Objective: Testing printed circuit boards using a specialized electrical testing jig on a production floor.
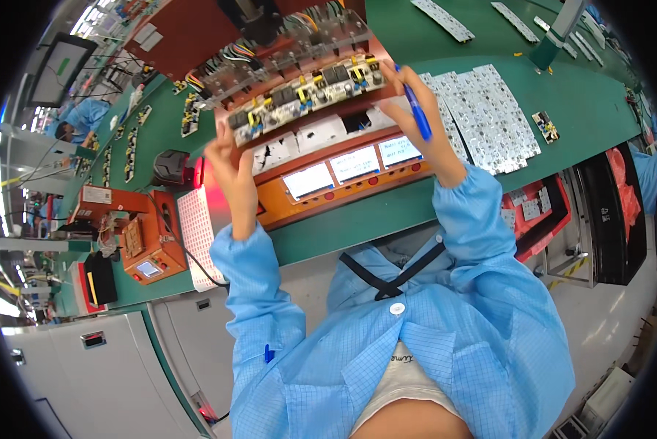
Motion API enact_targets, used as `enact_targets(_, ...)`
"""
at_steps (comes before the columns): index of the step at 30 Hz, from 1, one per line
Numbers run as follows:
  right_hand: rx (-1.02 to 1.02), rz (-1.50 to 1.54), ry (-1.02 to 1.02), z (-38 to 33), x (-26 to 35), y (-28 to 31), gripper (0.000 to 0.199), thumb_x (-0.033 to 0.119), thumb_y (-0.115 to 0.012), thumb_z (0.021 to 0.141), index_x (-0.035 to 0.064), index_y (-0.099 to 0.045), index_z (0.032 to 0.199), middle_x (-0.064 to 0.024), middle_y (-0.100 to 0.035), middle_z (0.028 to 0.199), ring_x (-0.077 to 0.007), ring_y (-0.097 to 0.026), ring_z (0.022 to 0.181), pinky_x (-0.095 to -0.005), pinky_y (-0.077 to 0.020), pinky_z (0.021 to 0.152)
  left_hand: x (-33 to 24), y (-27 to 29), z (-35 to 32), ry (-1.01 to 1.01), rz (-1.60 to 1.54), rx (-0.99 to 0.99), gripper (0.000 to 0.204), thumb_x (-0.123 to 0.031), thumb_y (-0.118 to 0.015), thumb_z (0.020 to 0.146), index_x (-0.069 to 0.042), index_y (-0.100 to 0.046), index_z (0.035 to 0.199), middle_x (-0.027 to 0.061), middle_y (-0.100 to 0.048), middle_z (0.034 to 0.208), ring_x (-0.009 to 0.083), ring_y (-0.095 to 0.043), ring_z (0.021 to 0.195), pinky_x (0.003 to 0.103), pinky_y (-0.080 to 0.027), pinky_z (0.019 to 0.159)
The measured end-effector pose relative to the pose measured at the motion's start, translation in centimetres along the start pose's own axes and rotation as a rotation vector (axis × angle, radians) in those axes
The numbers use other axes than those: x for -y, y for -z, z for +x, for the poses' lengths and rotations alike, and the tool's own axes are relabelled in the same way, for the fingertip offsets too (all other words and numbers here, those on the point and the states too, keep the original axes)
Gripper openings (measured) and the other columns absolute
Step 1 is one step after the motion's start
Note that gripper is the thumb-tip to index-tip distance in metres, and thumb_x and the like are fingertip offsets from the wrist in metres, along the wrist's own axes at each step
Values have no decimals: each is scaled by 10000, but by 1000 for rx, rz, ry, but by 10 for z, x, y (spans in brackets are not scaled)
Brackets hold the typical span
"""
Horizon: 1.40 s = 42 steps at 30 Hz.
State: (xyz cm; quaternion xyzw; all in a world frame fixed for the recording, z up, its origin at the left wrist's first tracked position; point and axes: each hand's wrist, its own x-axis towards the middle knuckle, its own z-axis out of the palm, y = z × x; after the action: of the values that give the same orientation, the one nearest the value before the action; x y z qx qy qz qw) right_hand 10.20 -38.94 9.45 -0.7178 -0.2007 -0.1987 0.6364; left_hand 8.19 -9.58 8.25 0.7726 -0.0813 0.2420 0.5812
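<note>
A long circuit board panel (296,109), crowded with black, yellow and blue components, spans the space between my two hands. My left hand (233,172) grips its left end with thumb and fingers. At the other end, my right hand (425,121) holds the panel's right corner, with a blue pen (417,113) tucked between the fingers. The panel is tilted above the white bed (321,134) of an orange test fixture (270,214). Behind it is the fixture's upper plate (270,69) with probes and coloured wires. Three lit displays (355,164) line the fixture's front.
Silvery board panels (493,121) lie to the right, beside a small populated board (545,127). A red-lined bin (537,212) sits below the table edge. On the left are a barcode scanner (172,168), a perforated white mat (200,238) and an orange instrument box (153,245).
</note>
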Motion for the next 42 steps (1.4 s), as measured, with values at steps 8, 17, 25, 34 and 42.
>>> enact_targets(8, 83, -218, -206, -174, 52, 24, 284, 99, -624, 768, 78, -342, 734, -277, -522, 1295, -344, -376, 1355, -508, -147, 1129, 1, -11, -181, -96, 164, -188, 291, -255, -535, 893, -27, -388, 997, 290, -464, 1352, 413, -289, 1376, 518, -19, 1143)
enact_targets(17, -32, -984, 289, -30, -17, 103, 219, 76, -642, 787, 62, -625, 1004, -109, -587, 701, -282, -584, 619, -361, -456, 556, 6, -40, -203, 64, 377, -226, 349, -221, -516, 884, -72, -320, 1131, 283, -304, 1456, 399, -203, 1405, 544, 62, 1135)
enact_targets(25, -79, -1560, 188, 169, -255, 224, 396, 281, -629, 797, 83, -531, 1125, -195, -655, 876, -384, -639, 811, -443, -525, 688, -14, -33, -182, -38, 234, -529, 383, -177, -520, 883, -85, -292, 1176, 247, -339, 1410, 355, -299, 1332, 532, -115, 1139)
enact_targets(34, -61, -35, -804, 185, -172, 238, 417, 264, -781, 718, 8, -619, 1004, -171, -647, 957, -252, -647, 844, -330, -562, 717, -35, -37, -126, -225, 138, -255, 358, -88, -517, 877, -45, -334, 1181, 236, -437, 1303, 330, -425, 1238, 477, -296, 1075)
enact_targets(42, 89, 635, -831, -17, 13, 212, 525, 201, -640, 854, -35, -441, 1279, -173, -547, 1220, -285, -578, 1079, -428, -481, 960, -98, -73, -22, -711, 372, 419, 475, -92, -692, 739, -69, -571, 1198, 117, -565, 1248, 323, -495, 1200, 482, -364, 1007)
